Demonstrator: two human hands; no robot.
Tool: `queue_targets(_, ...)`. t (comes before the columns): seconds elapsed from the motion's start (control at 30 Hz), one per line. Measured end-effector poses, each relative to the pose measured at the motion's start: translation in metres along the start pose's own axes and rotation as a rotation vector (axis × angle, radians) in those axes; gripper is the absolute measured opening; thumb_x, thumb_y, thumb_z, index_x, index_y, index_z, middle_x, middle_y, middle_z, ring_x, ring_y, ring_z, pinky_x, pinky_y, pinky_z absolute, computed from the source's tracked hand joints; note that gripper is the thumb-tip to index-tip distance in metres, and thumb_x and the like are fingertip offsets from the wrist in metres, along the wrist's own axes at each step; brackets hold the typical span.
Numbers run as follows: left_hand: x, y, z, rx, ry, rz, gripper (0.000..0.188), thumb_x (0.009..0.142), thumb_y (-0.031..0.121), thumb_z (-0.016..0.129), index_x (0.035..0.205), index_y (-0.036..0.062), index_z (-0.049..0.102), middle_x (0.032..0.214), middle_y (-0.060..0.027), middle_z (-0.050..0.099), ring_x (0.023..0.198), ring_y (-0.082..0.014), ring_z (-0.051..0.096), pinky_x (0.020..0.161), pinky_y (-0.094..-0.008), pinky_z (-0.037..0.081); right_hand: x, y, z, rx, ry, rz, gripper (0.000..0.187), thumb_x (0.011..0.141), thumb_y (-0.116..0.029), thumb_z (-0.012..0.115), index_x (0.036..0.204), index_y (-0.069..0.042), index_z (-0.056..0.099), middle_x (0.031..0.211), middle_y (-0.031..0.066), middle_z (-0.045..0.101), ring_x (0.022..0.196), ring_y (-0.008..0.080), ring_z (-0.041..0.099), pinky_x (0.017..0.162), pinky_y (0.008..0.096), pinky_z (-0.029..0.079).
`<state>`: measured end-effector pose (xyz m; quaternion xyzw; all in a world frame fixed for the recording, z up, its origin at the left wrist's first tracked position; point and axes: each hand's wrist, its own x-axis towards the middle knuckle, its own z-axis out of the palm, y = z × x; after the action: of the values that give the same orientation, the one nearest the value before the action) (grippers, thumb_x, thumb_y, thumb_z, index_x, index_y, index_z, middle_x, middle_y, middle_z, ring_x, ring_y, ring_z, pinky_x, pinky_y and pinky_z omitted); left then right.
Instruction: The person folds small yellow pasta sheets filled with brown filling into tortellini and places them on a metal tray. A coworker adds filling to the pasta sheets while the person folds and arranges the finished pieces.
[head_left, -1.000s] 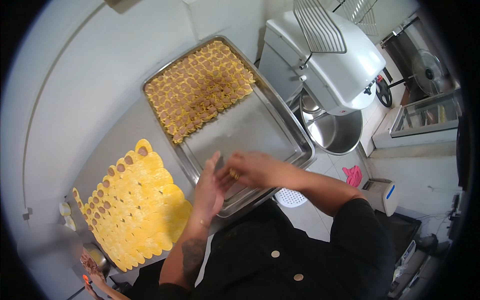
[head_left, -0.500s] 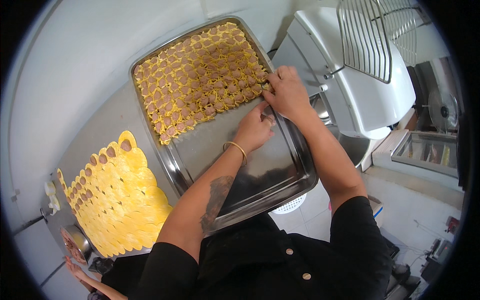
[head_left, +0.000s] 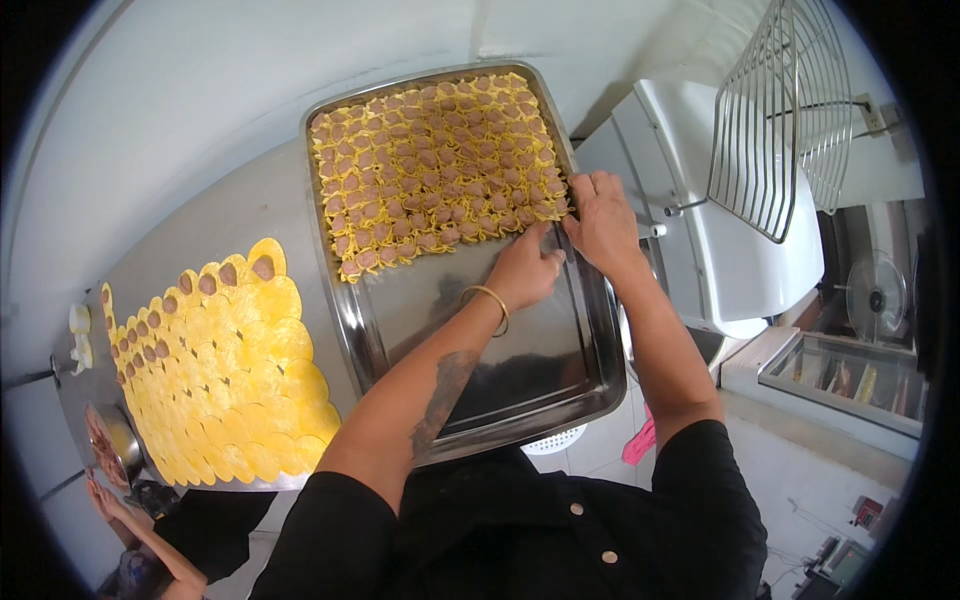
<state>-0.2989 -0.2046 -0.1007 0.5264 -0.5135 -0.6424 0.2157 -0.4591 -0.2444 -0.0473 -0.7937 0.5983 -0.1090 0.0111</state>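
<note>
A deep metal tray (head_left: 470, 335) holds rows of small open-topped dumplings (head_left: 430, 160) in yellow wrappers with brown filling, packed across its far half. Both my hands are at the right end of the nearest row. My right hand (head_left: 604, 222) lies over the tray's right rim, with thumb and fingertips closed around the end dumpling (head_left: 555, 207). From the near side, my left hand (head_left: 528, 268) presses its fingertips to the same dumpling, its other fingers curled. My fingers partly hide that dumpling. A thin bangle circles my left wrist.
Left of the tray, overlapping round yellow wrappers (head_left: 220, 370) cover the metal table (head_left: 235, 210), several with filling balls. A bowl of filling (head_left: 112, 445) and another person's forearms (head_left: 150, 540) are beyond. A white machine (head_left: 720, 220) with a wire guard (head_left: 785, 130) stands close at right.
My view has shifted, so the tray sits lower and further right. Both hands stay at the row's right end, with the dumpling now close against its neighbour. The other person's hands moved slightly.
</note>
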Motion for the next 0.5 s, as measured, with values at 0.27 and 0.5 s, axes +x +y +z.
queue_targets(0.27,-0.054,-0.021,-0.027,0.064,0.025,0.151,0.039,0.102,0.021,0.063,0.134,-0.0018,0.061,0.088,-0.0067,0.07,0.074,-0.0148,0.068,0.068,-0.0297,0.055,-0.063,-0.025,0.008,0.135,-0.116,-0.181,0.027,0.084,-0.014,0.072,0.106,-0.001,0.065,0.106,0.0206,0.065,0.102,0.0398,0.062,0.092,0.0489,0.051)
queue_targets(0.5,-0.22,-0.047,-0.091,-0.333,0.153,0.021,0.032,0.105,0.024,0.063,0.127,0.0007,0.065,0.094,-0.0034,0.069,0.078,-0.0096,0.066,0.068,-0.0269,0.055,-0.032,-0.075,0.012,0.041,-0.246,-0.077,0.021,0.09,-0.015,0.067,0.105,-0.001,0.067,0.107,0.0224,0.069,0.108,0.0409,0.065,0.09,0.0495,0.054)
